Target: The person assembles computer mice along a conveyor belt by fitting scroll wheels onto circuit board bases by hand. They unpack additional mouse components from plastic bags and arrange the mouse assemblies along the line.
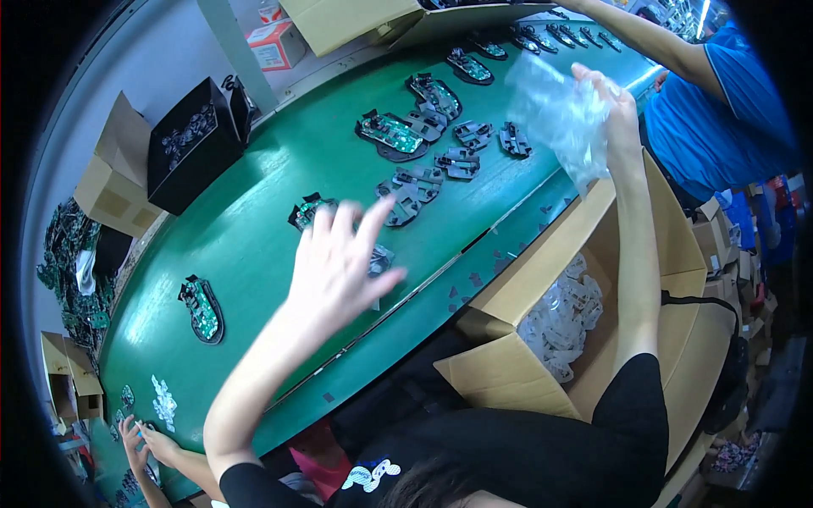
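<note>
My right hand (pixel 611 106) is raised over the far right side of the green work surface (pixel 254 279), closed on a crumpled clear plastic bag (pixel 555 110). With fingers spread, my left hand (pixel 334 262) hovers over the middle of the surface and holds nothing. Just beyond its fingertips lies a black piece with a green circuit board (pixel 306 212), partly hidden. Dark plastic parts (pixel 411 193) lie to the right of that hand. Farther back sit mouse-shaped black shells with green circuit boards (pixel 394 135).
An open cardboard box (pixel 508 364) holding clear plastic pieces (pixel 563 330) stands by my right arm. Another board-fitted shell (pixel 201 309) lies to the left. A black bin (pixel 199 148) stands at the back left. Co-workers are at the far right (pixel 720 102) and lower left (pixel 161 449).
</note>
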Motion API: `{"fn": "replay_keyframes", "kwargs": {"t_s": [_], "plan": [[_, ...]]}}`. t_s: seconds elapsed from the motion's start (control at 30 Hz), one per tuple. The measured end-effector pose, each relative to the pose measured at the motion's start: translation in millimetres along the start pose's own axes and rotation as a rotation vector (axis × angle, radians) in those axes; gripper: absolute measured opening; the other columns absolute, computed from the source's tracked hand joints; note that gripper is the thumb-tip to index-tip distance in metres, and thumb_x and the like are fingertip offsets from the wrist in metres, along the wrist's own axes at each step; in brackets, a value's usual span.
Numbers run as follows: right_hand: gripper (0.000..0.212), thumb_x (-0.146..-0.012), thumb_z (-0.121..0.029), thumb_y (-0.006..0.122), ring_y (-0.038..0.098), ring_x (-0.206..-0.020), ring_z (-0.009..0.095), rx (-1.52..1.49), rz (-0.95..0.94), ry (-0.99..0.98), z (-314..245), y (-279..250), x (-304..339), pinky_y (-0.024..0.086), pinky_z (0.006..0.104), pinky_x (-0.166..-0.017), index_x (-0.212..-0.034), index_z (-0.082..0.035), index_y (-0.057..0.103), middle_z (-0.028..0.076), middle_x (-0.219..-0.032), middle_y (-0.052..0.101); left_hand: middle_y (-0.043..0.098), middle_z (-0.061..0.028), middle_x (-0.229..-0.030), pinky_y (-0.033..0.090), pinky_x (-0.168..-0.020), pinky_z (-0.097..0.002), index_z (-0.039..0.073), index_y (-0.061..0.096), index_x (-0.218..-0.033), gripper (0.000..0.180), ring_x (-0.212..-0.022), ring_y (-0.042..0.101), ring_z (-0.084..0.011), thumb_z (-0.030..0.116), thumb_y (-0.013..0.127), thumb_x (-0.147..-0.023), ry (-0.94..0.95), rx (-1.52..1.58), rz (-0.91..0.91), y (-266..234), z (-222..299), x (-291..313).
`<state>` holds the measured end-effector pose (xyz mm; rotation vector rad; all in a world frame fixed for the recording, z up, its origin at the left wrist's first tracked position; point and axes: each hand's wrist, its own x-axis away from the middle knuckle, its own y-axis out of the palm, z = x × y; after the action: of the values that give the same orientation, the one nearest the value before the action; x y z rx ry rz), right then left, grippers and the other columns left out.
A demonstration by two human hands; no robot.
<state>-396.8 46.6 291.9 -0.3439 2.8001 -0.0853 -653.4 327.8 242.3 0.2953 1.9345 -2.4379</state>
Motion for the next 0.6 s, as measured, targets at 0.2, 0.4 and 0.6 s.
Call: {"fn": "replay_keyframes", "kwargs": {"t_s": [0.2,0.4,0.6], "plan": [[0.035,-0.086,-0.032,0.077,0.066,-0.074,0.014,0.656,-0.61,0.139,2,60,48,0.053,0.0317,-0.071,-0.095,0.001,0.07,0.013,-0.083,0.071,0.055,-0.0143,-0.116,0.052,-0.087,-0.038,0.009,0.058,-0.125,0.051,-0.104,0.059,-0.0311,0.016,0.079,-0.079,-0.131,0.149,-0.032,16,-17,32],[0.066,-0.083,-0.033,0.083,0.058,-0.118,0.018,0.283,-0.935,0.109,19,115,79,0.042,0.032,-0.106,-0.134,0.0,0.057,0.01,-0.118,0.066,0.065,-0.0089,-0.114,0.053,-0.088,-0.0283,0.003,0.055,-0.132,0.039,-0.103,0.063,-0.0122,0.013,0.067,-0.096,-0.456,1.317,0.218,-5,-24,-2],[0.073,-0.089,-0.031,0.077,0.058,-0.119,0.02,-0.031,-0.914,0.387,-1,132,79,0.047,0.0336,-0.102,-0.144,0.005,0.046,0.016,-0.133,0.06,0.068,-0.0067,-0.114,0.053,-0.088,-0.0233,0.0,0.057,-0.135,0.035,-0.098,0.064,-0.0085,0.016,0.056,-0.105,-0.407,1.578,0.346,10,-12,-28]]}}
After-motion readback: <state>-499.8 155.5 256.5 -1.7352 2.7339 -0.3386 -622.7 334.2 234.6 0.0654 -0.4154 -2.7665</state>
